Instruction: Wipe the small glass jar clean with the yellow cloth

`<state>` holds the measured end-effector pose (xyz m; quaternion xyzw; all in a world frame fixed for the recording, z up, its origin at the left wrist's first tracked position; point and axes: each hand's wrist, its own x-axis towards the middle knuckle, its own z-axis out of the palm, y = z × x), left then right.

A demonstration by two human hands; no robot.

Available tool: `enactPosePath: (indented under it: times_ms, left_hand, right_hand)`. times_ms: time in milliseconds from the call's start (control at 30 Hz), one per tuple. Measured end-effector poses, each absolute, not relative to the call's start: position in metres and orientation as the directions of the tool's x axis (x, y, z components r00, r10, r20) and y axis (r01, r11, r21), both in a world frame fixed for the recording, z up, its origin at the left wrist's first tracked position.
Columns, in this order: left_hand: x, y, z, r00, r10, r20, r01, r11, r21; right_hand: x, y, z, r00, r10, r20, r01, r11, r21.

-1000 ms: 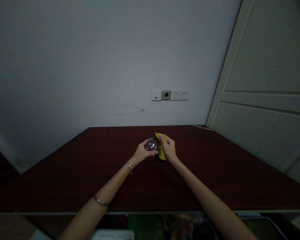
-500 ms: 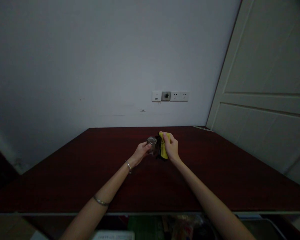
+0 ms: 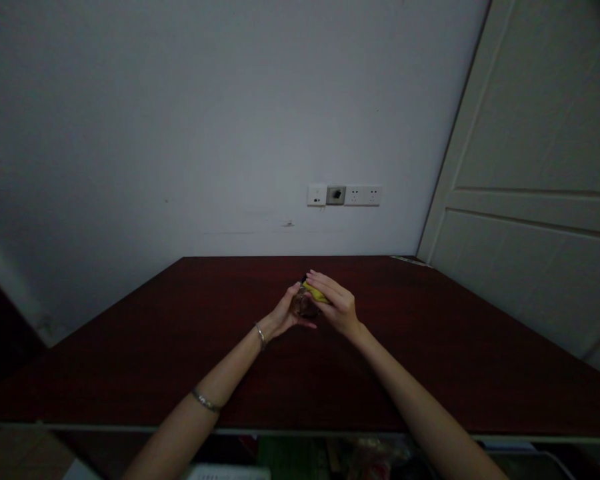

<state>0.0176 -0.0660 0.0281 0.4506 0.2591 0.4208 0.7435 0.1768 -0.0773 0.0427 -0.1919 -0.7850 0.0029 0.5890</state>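
Note:
A small clear glass vessel (image 3: 304, 305) is in my left hand (image 3: 284, 315), whose fingers curve around its side and underneath. Its exact kind is hard to make out in the dim light. My right hand (image 3: 337, 303) grips a yellow cloth (image 3: 316, 291) with a dark edge and presses it against the upper right of the glass. Part of the cloth is hidden under the right fingers. Both hands meet above the middle of the dark red tabletop (image 3: 220, 373).
Behind the table stands a pale wall with a row of sockets (image 3: 344, 195). A cream panelled door (image 3: 530, 200) is on the right. Below the table's front edge, a shelf holds a green item (image 3: 285, 459), a white box (image 3: 227, 473) and plastic-wrapped things.
My right hand has turned over and brought the cloth left onto the glass. My left hand has shifted its hold, with its fingers now under the glass.

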Motion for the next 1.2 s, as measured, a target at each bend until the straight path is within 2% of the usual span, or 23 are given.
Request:
enactPosePath:
  times_ms: [200, 300, 533, 800, 1200]
  left_hand:
    - [0.018, -0.06, 0.036, 0.578, 0.816, -0.019, -0.391, 0.297, 0.871]
    - [0.018, -0.052, 0.042, 0.621, 0.783, -0.036, -0.37, 0.333, 0.867]
    - [0.022, -0.028, 0.041, 0.698, 0.714, -0.052, -0.388, 0.438, 0.811]
    - [0.027, -0.034, 0.027, 0.672, 0.74, -0.026, -0.469, 0.452, 0.759]
    - [0.033, -0.042, 0.025, 0.57, 0.821, -0.04, -0.531, 0.405, 0.745]
  right_hand:
    - [0.178, -0.075, 0.052, -0.179, 0.362, 0.915, 0.314, 0.902, -0.296]
    - [0.178, -0.07, 0.057, -0.174, 0.352, 0.92, 0.326, 0.902, -0.283]
    - [0.179, -0.059, 0.067, -0.273, 0.381, 0.883, 0.382, 0.886, -0.265]
    - [0.18, -0.056, 0.069, -0.349, 0.419, 0.838, 0.341, 0.89, -0.302]
    - [0.183, -0.059, 0.064, -0.43, 0.358, 0.829, 0.436, 0.886, -0.156]
